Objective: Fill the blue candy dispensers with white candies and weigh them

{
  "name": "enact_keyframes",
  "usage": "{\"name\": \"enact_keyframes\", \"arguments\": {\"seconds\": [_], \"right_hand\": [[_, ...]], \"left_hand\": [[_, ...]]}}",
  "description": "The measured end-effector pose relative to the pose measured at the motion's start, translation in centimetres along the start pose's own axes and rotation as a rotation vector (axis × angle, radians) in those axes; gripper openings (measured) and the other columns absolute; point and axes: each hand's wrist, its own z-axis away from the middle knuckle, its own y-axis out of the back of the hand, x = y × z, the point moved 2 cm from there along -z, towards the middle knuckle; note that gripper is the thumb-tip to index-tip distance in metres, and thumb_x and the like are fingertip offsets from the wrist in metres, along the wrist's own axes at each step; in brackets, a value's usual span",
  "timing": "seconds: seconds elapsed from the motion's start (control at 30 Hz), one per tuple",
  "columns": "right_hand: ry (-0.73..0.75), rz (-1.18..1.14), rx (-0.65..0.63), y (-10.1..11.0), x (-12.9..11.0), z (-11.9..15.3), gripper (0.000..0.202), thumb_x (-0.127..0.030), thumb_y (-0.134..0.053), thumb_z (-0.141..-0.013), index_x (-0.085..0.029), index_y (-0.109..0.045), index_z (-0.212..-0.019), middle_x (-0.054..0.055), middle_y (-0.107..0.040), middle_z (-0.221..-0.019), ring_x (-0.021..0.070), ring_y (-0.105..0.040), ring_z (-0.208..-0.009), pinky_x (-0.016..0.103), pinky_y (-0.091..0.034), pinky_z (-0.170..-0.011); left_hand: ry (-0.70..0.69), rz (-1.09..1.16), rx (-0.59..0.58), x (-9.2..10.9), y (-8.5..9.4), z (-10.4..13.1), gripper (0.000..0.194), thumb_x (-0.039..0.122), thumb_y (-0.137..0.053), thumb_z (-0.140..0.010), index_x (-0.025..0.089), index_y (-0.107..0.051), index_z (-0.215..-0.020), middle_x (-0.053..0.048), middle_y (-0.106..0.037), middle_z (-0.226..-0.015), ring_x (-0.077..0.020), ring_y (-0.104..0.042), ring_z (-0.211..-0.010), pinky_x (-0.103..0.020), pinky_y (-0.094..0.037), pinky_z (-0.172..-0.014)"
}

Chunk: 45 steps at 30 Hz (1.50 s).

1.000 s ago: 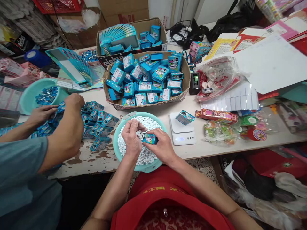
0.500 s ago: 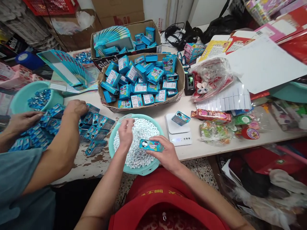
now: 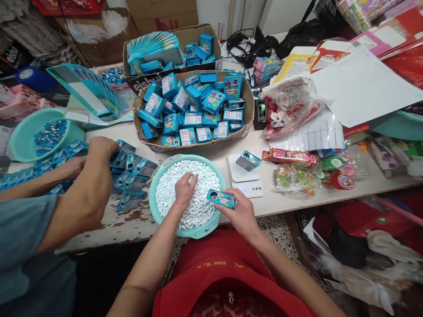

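My right hand (image 3: 243, 211) grips a small blue candy box (image 3: 220, 199) labelled "Caramelo Macizo", tilted over the right edge of a turquoise basin (image 3: 155, 222). A round opening at the box's left end looks dark inside. Small white candies (image 3: 175, 215) fill the basin. Over their middle, my left hand (image 3: 184, 190) has its fingers drawn together, with a bit of white showing between thumb and fingers. Right of the basin, another blue box (image 3: 248, 160) rests on a white digital scale (image 3: 246, 182).
Behind the basin stands a carton (image 3: 194, 147) heaped with blue boxes. At left, a co-worker's arms (image 3: 89, 189) reach over rows of similar boxes (image 3: 132, 178), near a turquoise bowl (image 3: 16, 141) of shiny pieces. Bagged sweets (image 3: 294, 180) lie right of the scale.
My left hand has come down into the candies and its fingers have closed. My right hand has shifted right with the box; white candies seen in its opening before no longer show.
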Motion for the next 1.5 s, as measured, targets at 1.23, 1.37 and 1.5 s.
{"name": "enact_keyframes", "arguments": {"seconds": [1.23, 1.37, 1.5], "right_hand": [[0.223, 0.163, -0.134, -5.9, -4.2, -3.4, 0.029, -0.022, -0.076, -0.067, -0.021, -0.063, -0.093, 0.003, -0.067, -0.09, 0.0211, -0.061, -0.09, 0.032, -0.044, -0.077], [0.223, 0.172, -0.108, -6.0, -4.3, -3.5, 0.029, -0.025, -0.076, -0.067, -0.021, -0.063, -0.093, 0.002, -0.068, -0.09, 0.0202, -0.061, -0.09, 0.031, -0.043, -0.076], [0.206, 0.177, -0.11, -6.0, -3.8, -3.6, 0.029, -0.025, -0.076, -0.067, -0.022, -0.063, -0.093, 0.001, -0.067, -0.09, 0.0196, -0.061, -0.089, 0.03, -0.043, -0.076]], "left_hand": [[0.047, 0.776, 0.298, 8.6, 3.8, 1.6, 0.022, 0.03, -0.068, -0.072, 0.016, -0.051, -0.072, 0.006, -0.053, -0.053, -0.0089, -0.052, -0.045, -0.022, -0.043, -0.046], [-0.01, 0.738, 0.307, 8.8, 3.8, 1.4, 0.024, 0.032, -0.068, -0.072, 0.016, -0.051, -0.066, 0.006, -0.05, -0.053, -0.008, -0.049, -0.046, -0.021, -0.042, -0.045], [0.016, 0.741, 0.268, 8.8, 3.4, 1.2, 0.027, 0.034, -0.068, -0.072, 0.016, -0.05, -0.064, 0.006, -0.048, -0.05, -0.0079, -0.046, -0.042, -0.021, -0.038, -0.039]]}}
